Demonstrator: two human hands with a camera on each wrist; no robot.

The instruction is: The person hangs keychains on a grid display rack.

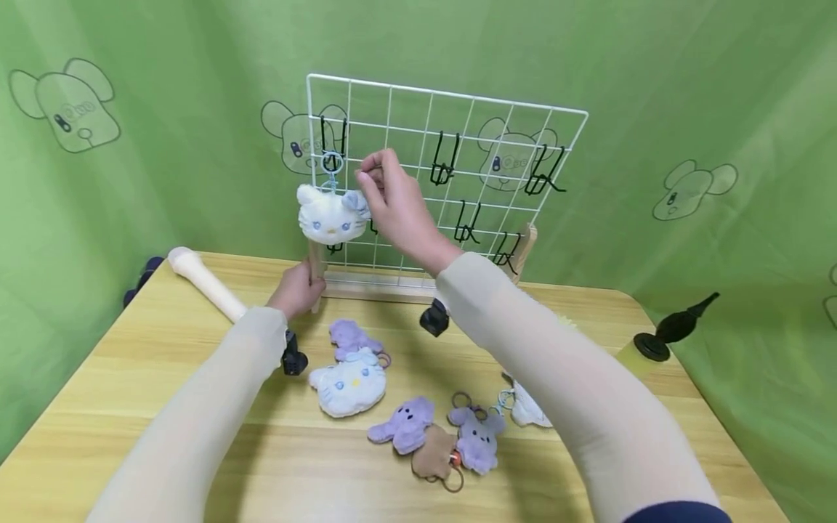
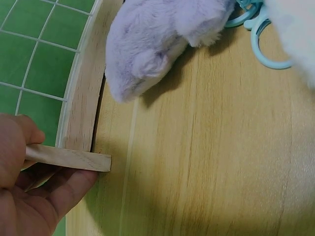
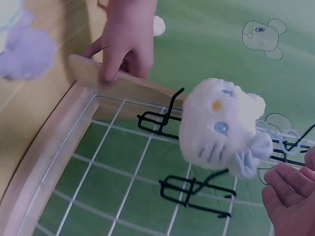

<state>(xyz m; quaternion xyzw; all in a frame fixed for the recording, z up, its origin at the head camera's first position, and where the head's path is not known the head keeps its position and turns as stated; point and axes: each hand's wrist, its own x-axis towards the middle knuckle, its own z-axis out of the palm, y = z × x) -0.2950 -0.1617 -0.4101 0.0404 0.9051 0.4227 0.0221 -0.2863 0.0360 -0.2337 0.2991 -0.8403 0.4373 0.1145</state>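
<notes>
A white cat-head plush keychain (image 1: pixel 332 216) with a blue bow hangs by its light blue ring from a black hook at the upper left of the white wire grid rack (image 1: pixel 447 92). Just right of the plush is my right hand (image 1: pixel 400 207), fingers relaxed and holding nothing; the right wrist view shows its fingertips (image 3: pixel 283 179) near the bow. My left hand (image 1: pixel 296 290) grips the wooden side support (image 2: pixel 69 158) at the rack's lower left, thumb above and fingers beneath in the left wrist view.
Several black hooks (image 1: pixel 442 160) sit on the grid. On the table (image 1: pixel 131 370) lie another white cat plush (image 1: pixel 351 385), purple plush keychains (image 1: pixel 405 427) and a brown one (image 1: pixel 434 454). A pale rod (image 1: pixel 205 282) lies left; a black-topped bottle (image 1: pixel 652 347) stands right.
</notes>
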